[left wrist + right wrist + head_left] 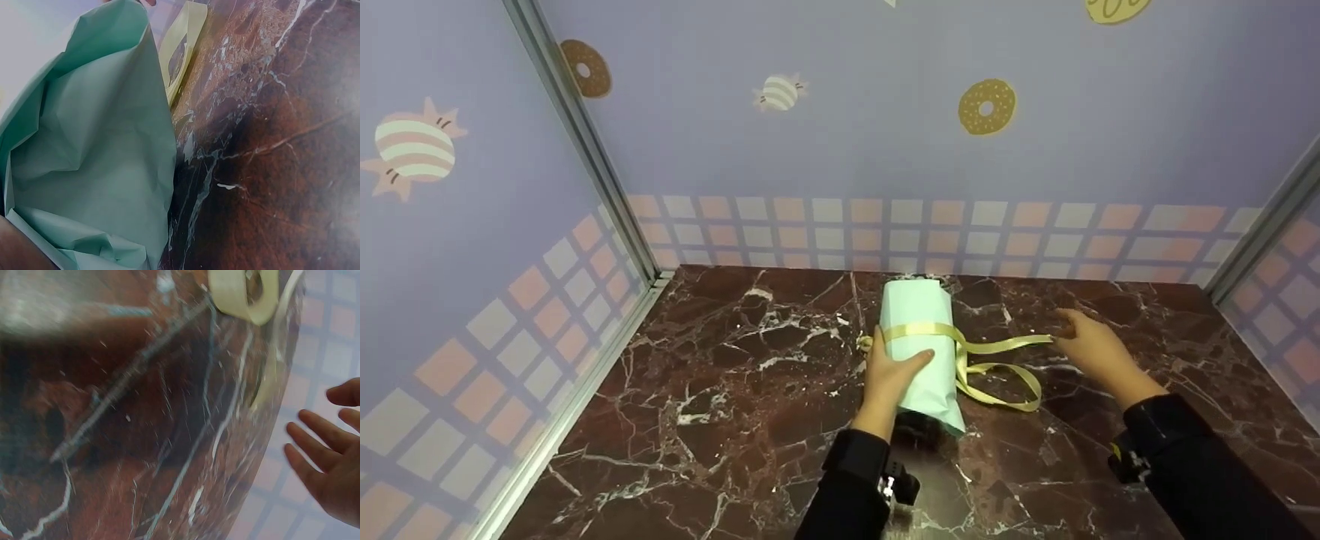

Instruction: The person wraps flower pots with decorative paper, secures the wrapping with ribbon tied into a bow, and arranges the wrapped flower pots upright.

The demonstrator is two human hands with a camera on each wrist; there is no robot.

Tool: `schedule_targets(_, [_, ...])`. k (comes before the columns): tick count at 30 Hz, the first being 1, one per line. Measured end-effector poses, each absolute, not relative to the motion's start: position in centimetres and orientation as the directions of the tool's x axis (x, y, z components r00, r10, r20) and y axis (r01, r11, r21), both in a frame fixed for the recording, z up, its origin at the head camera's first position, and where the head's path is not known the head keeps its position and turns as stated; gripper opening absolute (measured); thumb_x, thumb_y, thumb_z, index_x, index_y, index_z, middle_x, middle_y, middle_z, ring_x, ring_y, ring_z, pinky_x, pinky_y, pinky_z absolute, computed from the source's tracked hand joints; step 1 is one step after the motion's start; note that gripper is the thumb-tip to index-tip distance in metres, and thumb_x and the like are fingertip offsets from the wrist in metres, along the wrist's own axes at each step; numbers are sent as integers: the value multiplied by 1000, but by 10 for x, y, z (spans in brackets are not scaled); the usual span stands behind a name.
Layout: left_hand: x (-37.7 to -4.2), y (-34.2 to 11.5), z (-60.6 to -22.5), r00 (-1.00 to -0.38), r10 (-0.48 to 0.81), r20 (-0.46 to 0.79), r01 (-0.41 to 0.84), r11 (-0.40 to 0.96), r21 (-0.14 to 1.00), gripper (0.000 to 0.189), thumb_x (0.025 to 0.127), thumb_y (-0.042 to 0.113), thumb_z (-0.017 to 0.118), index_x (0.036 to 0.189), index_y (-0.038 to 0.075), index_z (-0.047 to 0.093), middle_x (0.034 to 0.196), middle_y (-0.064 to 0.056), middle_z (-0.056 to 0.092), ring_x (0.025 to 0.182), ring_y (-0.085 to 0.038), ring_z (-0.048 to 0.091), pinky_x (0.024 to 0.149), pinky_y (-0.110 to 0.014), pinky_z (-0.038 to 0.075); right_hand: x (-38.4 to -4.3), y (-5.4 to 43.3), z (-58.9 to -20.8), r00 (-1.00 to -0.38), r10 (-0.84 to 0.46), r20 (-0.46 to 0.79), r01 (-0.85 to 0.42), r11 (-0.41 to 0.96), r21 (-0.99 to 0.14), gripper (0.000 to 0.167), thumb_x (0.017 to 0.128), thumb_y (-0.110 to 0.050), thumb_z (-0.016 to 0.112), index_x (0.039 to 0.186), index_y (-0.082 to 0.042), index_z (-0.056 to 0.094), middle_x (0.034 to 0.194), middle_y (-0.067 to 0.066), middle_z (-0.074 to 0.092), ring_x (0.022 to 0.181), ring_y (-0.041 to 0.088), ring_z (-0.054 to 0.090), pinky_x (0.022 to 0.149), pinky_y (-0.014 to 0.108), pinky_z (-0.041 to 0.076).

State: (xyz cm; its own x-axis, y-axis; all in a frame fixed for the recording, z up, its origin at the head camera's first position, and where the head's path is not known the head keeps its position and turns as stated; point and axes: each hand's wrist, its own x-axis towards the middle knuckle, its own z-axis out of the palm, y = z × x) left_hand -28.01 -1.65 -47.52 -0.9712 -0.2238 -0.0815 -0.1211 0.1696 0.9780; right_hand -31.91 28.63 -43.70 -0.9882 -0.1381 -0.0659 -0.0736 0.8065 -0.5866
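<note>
A bundle wrapped in pale mint paper (916,304) lies lengthwise on the marble-patterned table. Yellow ribbon (997,346) goes around its middle, with a tail and a loop trailing to the right. My left hand (887,379) grips the bundle from the left, thumb across the top. Folded paper at its near end (107,124) fills much of the left wrist view. My right hand (1093,351) hovers beside the ribbon's tail; in the right wrist view its fingers (323,450) are spread, apart from the ribbon end.
Dark red marble tabletop (720,450) surrounds the bundle. A lilac wall (870,150) with checks and sweets stands behind, close to the bundle's far end. Another patterned panel (472,262) borders the left side, with a metal rail (577,420) along its foot.
</note>
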Motion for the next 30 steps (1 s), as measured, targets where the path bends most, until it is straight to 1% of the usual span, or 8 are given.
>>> schedule_targets(2, [-281,-18,-475,-970,-230,-81,-124,180,976,106,74,35,83,156,10,20,153,-23,29,136,-43,33,108,-54,33,-317,273,-437,-988,-155,-10,-121,810,-574,53,95,-11,54,143,7,39,125,34,53,106,45,56,73,45,52])
schedule_targets(6, [-281,-19,-475,-967,-241,-78,-123,175,977,106,74,33,83,156,10,20,153,-23,30,135,-43,34,107,-54,34,-309,237,-443,-966,-226,127,-257,767,-588,32,89,-5,62,119,4,61,107,21,66,90,33,64,75,45,55])
schedule_targets(8, [-281,-18,-476,-967,-241,-80,-122,169,978,107,73,33,83,156,10,20,153,-23,29,135,-43,34,107,-54,34,-303,216,-445,-940,-293,176,-338,725,-601,29,89,-3,65,117,3,64,108,19,66,86,28,64,73,42,56])
schedule_targets(13, [-279,-16,-476,-967,-237,-90,-131,164,978,106,74,33,83,156,11,20,154,-23,28,136,-43,32,108,-55,32,-295,172,-443,-922,-341,182,-370,645,-668,41,94,-8,64,134,-3,57,129,19,55,84,24,62,64,33,56])
schedule_targets(18, [-277,-15,-476,-967,-240,-81,-124,171,977,105,75,34,82,156,11,20,153,-24,28,137,-43,31,108,-56,31,-302,154,-443,-968,-246,45,-183,571,-800,50,100,-16,55,145,0,41,135,23,49,86,31,63,68,41,55])
schedule_targets(23, [-275,-14,-477,-969,-233,-85,-123,152,981,107,74,34,83,157,12,19,154,-24,26,137,-44,31,107,-57,32,-308,157,-446,-978,-208,8,-122,544,-830,39,99,-13,58,133,5,53,111,21,63,85,32,63,72,44,56])
schedule_targets(26, [-275,-14,-477,-968,-238,-83,-121,148,981,107,74,33,83,157,12,19,154,-24,26,135,-44,33,105,-57,35,-307,163,-444,-977,-199,80,-180,559,-810,23,96,-9,61,115,4,66,91,14,67,79,26,64,66,38,56])
schedule_targets(30, [-276,-14,-475,-966,-246,-76,-119,164,979,109,72,34,84,157,13,19,154,-23,28,133,-44,36,103,-56,38,-303,170,-436,-948,-223,226,-315,576,-754,11,93,-4,65,100,0,72,85,5,64,74,20,60,60,28,52])
